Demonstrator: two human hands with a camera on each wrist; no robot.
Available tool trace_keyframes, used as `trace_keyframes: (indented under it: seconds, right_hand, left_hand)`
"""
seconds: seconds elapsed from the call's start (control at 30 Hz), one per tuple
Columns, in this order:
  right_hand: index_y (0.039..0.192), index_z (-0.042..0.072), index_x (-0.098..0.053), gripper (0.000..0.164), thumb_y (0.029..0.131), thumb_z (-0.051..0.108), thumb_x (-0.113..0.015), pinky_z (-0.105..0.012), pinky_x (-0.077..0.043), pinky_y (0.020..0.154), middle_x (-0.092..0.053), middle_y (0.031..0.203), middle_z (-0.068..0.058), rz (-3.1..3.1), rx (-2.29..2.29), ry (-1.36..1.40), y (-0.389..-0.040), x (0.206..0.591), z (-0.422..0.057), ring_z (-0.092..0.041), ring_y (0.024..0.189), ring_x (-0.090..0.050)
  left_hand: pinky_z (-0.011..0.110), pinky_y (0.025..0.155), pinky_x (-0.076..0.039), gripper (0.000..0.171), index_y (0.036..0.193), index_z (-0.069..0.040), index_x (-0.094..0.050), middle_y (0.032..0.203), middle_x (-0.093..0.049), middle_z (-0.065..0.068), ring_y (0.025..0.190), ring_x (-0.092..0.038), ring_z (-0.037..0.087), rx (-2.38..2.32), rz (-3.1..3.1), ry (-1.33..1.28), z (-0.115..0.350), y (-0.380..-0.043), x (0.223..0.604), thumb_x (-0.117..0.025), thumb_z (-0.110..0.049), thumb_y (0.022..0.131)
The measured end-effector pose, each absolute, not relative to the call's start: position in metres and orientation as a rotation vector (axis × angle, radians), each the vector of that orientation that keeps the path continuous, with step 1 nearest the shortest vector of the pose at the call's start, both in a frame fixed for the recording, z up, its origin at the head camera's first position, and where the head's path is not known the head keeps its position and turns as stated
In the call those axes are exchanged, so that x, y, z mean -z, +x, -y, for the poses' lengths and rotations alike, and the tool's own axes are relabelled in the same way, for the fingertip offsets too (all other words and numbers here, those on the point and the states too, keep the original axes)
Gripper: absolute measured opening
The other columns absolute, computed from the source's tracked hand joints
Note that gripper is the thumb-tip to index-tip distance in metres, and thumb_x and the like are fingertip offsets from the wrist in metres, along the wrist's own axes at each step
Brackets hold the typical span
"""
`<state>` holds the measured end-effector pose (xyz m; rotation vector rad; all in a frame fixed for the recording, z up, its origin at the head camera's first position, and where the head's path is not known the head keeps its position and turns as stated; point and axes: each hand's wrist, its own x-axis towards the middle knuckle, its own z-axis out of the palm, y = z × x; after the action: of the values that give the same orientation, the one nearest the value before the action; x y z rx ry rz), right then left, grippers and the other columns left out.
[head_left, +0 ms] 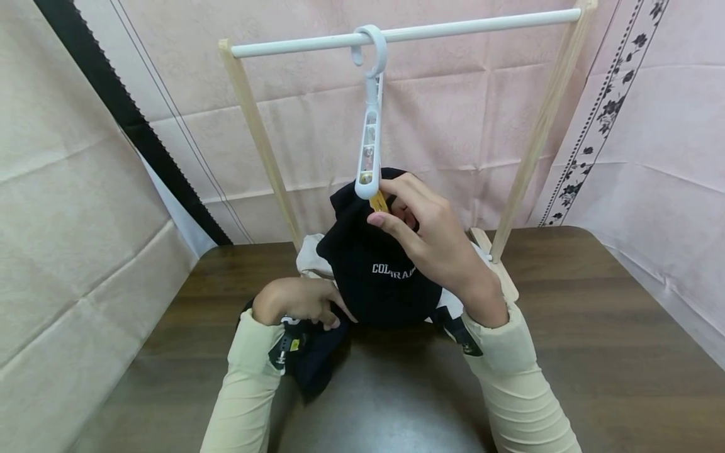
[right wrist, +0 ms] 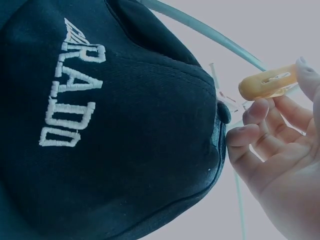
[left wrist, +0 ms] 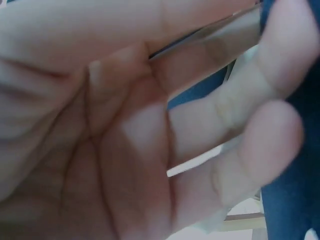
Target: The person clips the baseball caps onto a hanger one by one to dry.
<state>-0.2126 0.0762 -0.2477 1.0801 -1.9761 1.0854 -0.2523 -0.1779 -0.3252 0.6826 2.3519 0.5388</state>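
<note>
A black cap [head_left: 379, 296] with white lettering across its front is upright at the middle, below a light blue plastic hanger [head_left: 370, 141]. At the hanger's lower end, my right hand [head_left: 436, 233] pinches a yellow clip [right wrist: 267, 84] between thumb and fingers. Beside that hand in the right wrist view is the cap's crown [right wrist: 135, 110]. My left hand [head_left: 303, 301] is at the cap's lower left, its index finger straight against the cap's side. The other left fingers [left wrist: 272, 145] are loosely bent, with dark blue fabric beyond them; the thumb is largely hidden.
The hanger hooks over a white rod [head_left: 476, 26] between two wooden posts [head_left: 538, 132]. Pale cloth [head_left: 313, 257] shows behind the cap. Dark navy cloth [head_left: 317, 368] lies under my left wrist on the brown wooden table [head_left: 600, 340]. Pink patterned sheets [head_left: 442, 113] hang behind.
</note>
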Motion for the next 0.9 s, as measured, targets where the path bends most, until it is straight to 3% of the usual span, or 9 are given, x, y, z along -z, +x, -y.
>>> trace_keyframes:
  seconds: [0.13, 0.2, 0.37, 0.47, 0.63, 0.9]
  right_hand:
    - [0.133, 0.002, -0.067, 0.039, 0.096, 0.008, -0.077, -0.025, -0.043, 0.070, -0.058, 0.100, -0.006, 1.978, -1.080, 1.084, -0.213, 0.248, -0.076, -0.014, 0.080, -0.051]
    - [0.133, 0.003, -0.066, 0.039, 0.096, 0.008, -0.076, -0.025, -0.043, 0.070, -0.058, 0.101, -0.006, 1.983, -1.077, 1.081, -0.213, 0.248, -0.077, -0.014, 0.080, -0.051]
    - [0.134, 0.002, -0.066, 0.039, 0.097, 0.008, -0.075, -0.024, -0.044, 0.070, -0.059, 0.103, -0.006, 1.985, -1.072, 1.081, -0.212, 0.248, -0.076, -0.014, 0.080, -0.052]
    - [0.134, 0.002, -0.066, 0.038, 0.097, 0.007, -0.075, -0.024, -0.044, 0.070, -0.060, 0.104, -0.007, 1.980, -1.068, 1.084, -0.212, 0.248, -0.076, -0.014, 0.080, -0.052]
    - [0.132, 0.001, -0.066, 0.037, 0.097, 0.006, -0.075, -0.024, -0.045, 0.071, -0.061, 0.104, -0.007, 1.969, -1.066, 1.094, -0.213, 0.249, -0.076, -0.014, 0.081, -0.053]
    - [0.132, 0.003, -0.067, 0.036, 0.097, 0.008, -0.074, -0.024, -0.046, 0.071, -0.061, 0.104, -0.005, 1.973, -1.052, 1.090, -0.213, 0.248, -0.076, -0.013, 0.082, -0.055]
  left_hand:
    - [0.030, 0.065, -0.046, 0.029, 0.122, -0.023, -0.080, 0.084, -0.068, 0.007, 0.070, -0.057, 0.018, -0.488, -2.333, 0.676, 0.176, -0.253, 0.326, -0.067, -0.007, 0.103]
    - [0.029, 0.064, -0.044, 0.032, 0.123, -0.024, -0.080, 0.094, -0.070, 0.006, 0.071, -0.056, 0.019, -0.448, -2.348, 0.675, 0.174, -0.252, 0.326, -0.067, -0.004, 0.101]
    - [0.038, 0.089, -0.049, 0.035, 0.113, -0.032, -0.082, 0.129, -0.068, -0.006, 0.101, -0.056, 0.018, -0.336, -2.443, 0.647, 0.168, -0.246, 0.324, -0.069, -0.003, 0.100]
    - [0.046, 0.098, -0.048, 0.033, 0.101, -0.034, -0.083, 0.124, -0.069, -0.005, 0.111, -0.054, 0.020, -0.294, -2.475, 0.614, 0.166, -0.242, 0.323, -0.070, -0.004, 0.100]
    - [0.045, 0.089, -0.050, 0.030, 0.090, -0.031, -0.080, 0.105, -0.066, -0.004, 0.102, -0.056, 0.022, -0.288, -2.499, 0.570, 0.166, -0.236, 0.317, -0.072, -0.003, 0.098]
    - [0.034, 0.076, -0.047, 0.034, 0.091, -0.026, -0.077, 0.097, -0.064, -0.007, 0.087, -0.056, 0.017, -0.284, -2.532, 0.722, 0.178, -0.237, 0.309, -0.061, 0.002, 0.101]
